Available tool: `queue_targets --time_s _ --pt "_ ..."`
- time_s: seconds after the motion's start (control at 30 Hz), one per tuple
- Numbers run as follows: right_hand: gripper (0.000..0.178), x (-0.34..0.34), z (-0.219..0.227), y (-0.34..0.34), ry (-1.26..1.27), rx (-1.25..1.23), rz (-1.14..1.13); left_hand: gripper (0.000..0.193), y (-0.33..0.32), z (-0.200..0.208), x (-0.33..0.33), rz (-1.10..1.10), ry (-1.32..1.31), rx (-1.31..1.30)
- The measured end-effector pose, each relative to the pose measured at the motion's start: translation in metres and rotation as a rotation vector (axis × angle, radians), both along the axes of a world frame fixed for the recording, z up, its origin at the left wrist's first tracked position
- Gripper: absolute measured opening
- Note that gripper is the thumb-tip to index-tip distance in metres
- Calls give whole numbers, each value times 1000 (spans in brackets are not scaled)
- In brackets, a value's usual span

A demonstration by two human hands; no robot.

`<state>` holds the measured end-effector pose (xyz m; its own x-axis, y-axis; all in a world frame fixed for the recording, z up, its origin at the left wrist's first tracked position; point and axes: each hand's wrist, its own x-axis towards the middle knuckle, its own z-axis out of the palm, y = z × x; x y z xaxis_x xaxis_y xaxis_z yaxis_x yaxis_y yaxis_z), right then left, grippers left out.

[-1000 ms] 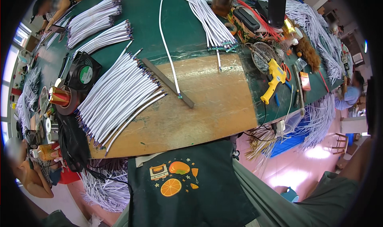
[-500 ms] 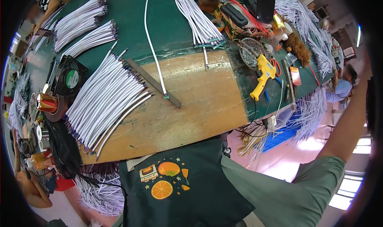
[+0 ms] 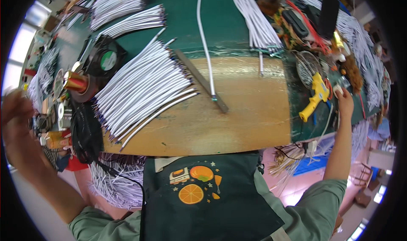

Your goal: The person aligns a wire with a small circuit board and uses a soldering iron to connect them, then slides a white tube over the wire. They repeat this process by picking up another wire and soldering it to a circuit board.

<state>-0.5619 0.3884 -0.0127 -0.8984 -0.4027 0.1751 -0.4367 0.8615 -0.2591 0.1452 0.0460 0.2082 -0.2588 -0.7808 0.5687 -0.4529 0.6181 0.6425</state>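
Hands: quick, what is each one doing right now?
Left hand: raised at the bench's left edge, blurred; grip cannot be told.
Right hand: reaching beside the yellow glue gun; grip cannot be told.

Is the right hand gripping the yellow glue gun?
No, the right hand reaches beside the yellow glue gun, which lies free on the bench.

Cut white cables (image 3: 144, 90) fan across the wooden board's (image 3: 250, 122) left half; a fan (image 3: 104, 61) and copper spool (image 3: 75, 82) sit near the desk's (image 3: 224, 25) left edge.
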Motion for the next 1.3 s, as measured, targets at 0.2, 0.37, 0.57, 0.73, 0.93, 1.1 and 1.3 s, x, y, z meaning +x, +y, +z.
queue_targets --time_s 0.2,0.37,0.57,0.73,0.93,1.1,1.3 --pt "51 20 23 6 77 -253 5 27 12 -137 -48 -146 -223 355" --pt "39 98 45 -10 -223 -418 -1 19 35 -184 -90 -282 -375 196" --pt "25 200 27 -18 -371 -583 -87 17 31 -201 -142 -434 -362 18" --pt "20 259 7 -34 -510 -753 83 10 34 -216 -154 -310 -519 42" --pt "26 240 4 -49 -382 -786 -103 9 35 -218 -156 -320 -544 111" --pt "37 226 12 -57 -456 -743 -231 9 37 -213 -151 -365 -435 134" --pt "39 208 6 -55 -689 -775 -215 15 46 -189 -151 -450 -360 304"
